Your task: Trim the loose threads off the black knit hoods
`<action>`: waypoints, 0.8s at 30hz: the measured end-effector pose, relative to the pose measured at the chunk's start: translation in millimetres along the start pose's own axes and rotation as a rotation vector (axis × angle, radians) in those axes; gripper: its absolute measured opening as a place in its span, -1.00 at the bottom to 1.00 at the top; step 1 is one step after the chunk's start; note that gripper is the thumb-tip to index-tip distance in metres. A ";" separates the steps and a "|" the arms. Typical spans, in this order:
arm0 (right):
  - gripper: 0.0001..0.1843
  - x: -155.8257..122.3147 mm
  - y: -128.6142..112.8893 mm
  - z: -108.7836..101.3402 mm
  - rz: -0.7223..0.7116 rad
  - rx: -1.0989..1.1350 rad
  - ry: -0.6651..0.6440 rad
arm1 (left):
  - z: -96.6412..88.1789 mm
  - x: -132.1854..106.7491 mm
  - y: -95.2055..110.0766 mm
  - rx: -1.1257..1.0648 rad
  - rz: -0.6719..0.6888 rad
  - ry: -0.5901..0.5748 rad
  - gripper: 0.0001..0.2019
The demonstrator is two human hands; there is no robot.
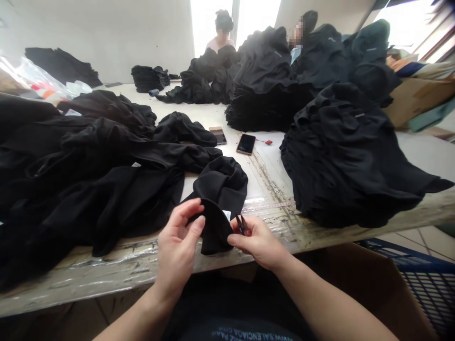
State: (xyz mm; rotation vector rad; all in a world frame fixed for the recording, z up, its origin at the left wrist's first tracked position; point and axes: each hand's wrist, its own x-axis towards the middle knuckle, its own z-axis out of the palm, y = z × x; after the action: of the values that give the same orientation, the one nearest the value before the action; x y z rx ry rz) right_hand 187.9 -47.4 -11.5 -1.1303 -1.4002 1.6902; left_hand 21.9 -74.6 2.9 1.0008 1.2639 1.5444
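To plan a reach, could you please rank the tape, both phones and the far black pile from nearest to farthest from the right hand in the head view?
1. Tape: beyond the right hand.
2. Black phone: mid-table, ahead.
3. Other phone: left of it.
4. Far pile: far left.

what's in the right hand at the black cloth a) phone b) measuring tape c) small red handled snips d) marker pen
C. The right hand pinches small red-handled snips at the edge of the black fabric, while the phone lies on the table.
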 end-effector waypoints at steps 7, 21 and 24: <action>-0.71 -2.0 5.2 -6.9 0.135 0.328 -0.066 | -0.7 5.9 2.9 0.320 0.139 -0.290 -0.80; -0.84 -0.6 14.2 -22.6 0.124 0.187 -0.102 | 14.2 12.7 -18.8 0.320 -0.076 -0.347 -0.77; -0.82 1.5 15.9 -27.2 0.161 0.227 -0.083 | 16.4 17.3 -27.6 0.109 -0.268 -0.356 -0.70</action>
State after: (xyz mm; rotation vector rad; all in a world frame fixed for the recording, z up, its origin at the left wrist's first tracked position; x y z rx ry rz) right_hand 212.7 -38.2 -28.8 -1.0785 -1.1557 1.9748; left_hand 36.2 -50.8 -20.7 1.0719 1.1814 1.0489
